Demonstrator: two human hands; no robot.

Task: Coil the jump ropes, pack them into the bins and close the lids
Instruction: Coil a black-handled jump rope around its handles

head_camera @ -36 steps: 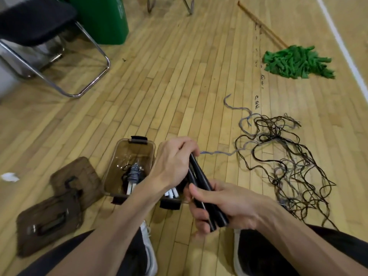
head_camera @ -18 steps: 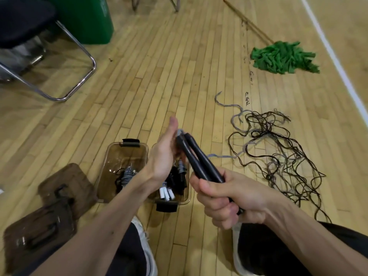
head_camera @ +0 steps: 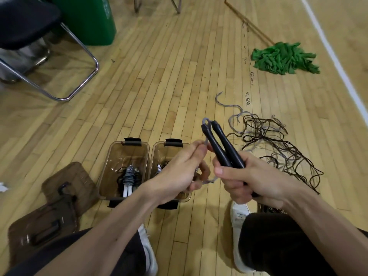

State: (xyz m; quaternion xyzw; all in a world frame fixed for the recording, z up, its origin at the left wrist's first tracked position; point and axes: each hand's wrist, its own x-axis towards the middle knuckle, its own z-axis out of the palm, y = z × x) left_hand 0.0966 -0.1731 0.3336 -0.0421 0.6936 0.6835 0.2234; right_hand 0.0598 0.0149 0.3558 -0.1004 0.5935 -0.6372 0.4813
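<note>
My right hand (head_camera: 251, 180) grips two black jump rope handles (head_camera: 221, 145) side by side, their tips pointing up and away. A grey rope (head_camera: 205, 121) loops off the handle tips, and my left hand (head_camera: 183, 172) pinches it just left of the handles. Two clear brown bins stand open on the floor: the left bin (head_camera: 127, 148) holds a coiled grey rope with white handles (head_camera: 128, 178), and the right bin (head_camera: 171, 148) is partly hidden behind my left hand. Two brown lids (head_camera: 67, 182) lie to the left of the bins.
A tangle of dark and grey ropes (head_camera: 278, 148) spreads over the wooden floor to the right. Farther back lie a green mop (head_camera: 282, 56), a green trash can (head_camera: 93, 18) and a black chair with a metal frame (head_camera: 59, 62). My white shoes (head_camera: 239, 216) show below.
My right hand raised the handles and tilted them upright. My left hand, open against the handle tips before, now pinches the grey rope lower beside them. The view shifted, showing both bins.
</note>
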